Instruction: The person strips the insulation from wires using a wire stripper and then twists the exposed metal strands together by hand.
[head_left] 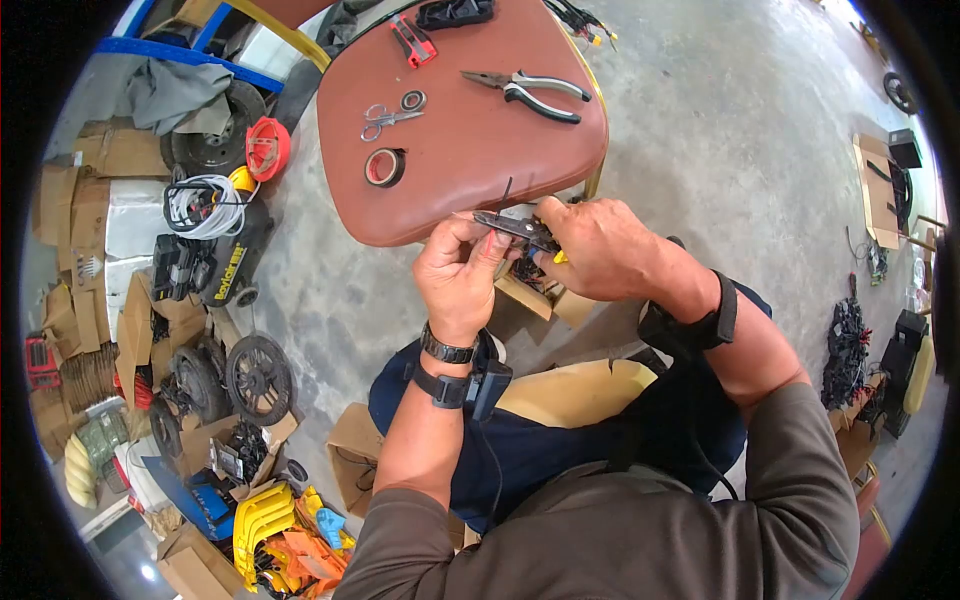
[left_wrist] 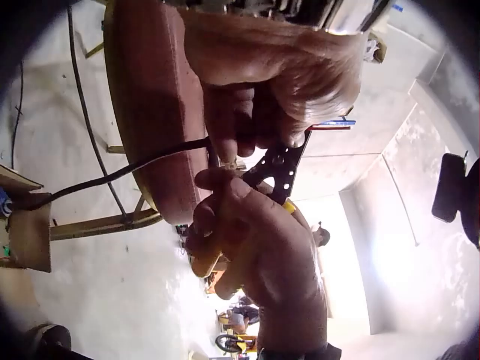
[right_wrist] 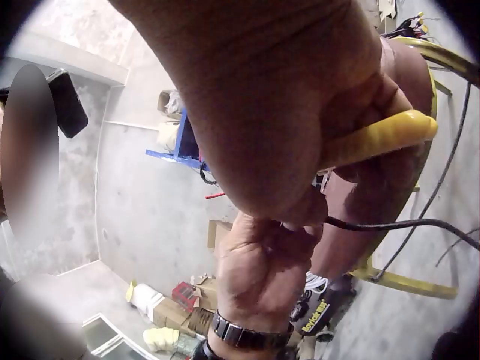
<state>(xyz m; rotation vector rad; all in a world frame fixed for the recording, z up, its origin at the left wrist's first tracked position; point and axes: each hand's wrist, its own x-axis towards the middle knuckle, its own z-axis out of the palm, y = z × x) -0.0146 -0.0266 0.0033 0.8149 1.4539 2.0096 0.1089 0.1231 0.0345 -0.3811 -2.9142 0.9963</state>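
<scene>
Both hands meet at the chair seat (head_left: 470,150) edge: our left hand (head_left: 458,272) pinches a small black bracket (head_left: 512,228). Our right hand (head_left: 598,250) grips a yellow-handled tool (right_wrist: 379,139) against it.

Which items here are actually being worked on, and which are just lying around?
In hand:
- left hand pinches the black perforated bracket
- right hand grips a yellow-handled tool
- black cable

Lying about on the seat:
- pliers
- scissors
- tape roll

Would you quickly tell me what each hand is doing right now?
Left hand: pinches the black perforated bracket.
Right hand: grips a yellow-handled tool, against the bracket.
</scene>
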